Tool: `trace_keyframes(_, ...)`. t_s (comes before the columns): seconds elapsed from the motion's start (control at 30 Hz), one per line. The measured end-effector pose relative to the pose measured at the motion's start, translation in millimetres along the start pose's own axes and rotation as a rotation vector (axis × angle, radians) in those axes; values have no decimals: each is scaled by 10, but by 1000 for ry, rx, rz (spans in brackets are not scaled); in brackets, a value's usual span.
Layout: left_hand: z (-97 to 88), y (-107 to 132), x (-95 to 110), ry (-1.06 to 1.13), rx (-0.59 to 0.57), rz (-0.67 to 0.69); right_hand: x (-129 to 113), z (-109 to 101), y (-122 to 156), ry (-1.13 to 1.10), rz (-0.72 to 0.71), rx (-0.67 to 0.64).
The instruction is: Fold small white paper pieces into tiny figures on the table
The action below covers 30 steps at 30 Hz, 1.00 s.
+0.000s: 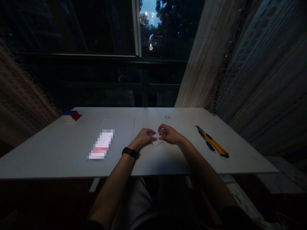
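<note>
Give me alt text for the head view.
The left hand and right hand hold what looks like folded paper over a white table. A yellow utility knife lies right; a pixelated rectangle and multicoloured block lie left.

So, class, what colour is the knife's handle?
The handle is yellow and black, best in the head view.

Both hands (145, 136) (169, 134) close together, turned inward

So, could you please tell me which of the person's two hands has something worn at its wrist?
The left hand: a black band sits around its wrist, whereas the right hand has a bare wrist.
</note>
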<state>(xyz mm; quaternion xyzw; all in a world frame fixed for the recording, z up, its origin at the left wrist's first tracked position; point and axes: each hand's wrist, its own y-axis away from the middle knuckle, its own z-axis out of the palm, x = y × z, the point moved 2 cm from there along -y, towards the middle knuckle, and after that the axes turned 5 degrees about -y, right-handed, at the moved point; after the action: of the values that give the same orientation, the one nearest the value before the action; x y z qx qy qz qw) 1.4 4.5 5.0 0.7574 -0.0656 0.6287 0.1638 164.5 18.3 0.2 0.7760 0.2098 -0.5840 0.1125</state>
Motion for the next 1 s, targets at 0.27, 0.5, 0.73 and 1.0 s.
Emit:
trace_keyframes(0.27,-10,-18,-33,-3,-1,-3,-11,25,9,91,-7,62)
trace_keyframes(0.5,-5,20,5,2,51,-31,-11,24,11,25,-13,32)
trace_keyframes(0.73,-8,-12,-46,-3,24,-17,1,27,-8,70,-17,27)
trace_keyframes(1.0,-16,-3,-26,29,73,-37,-6,45,-17,113,-45,70)
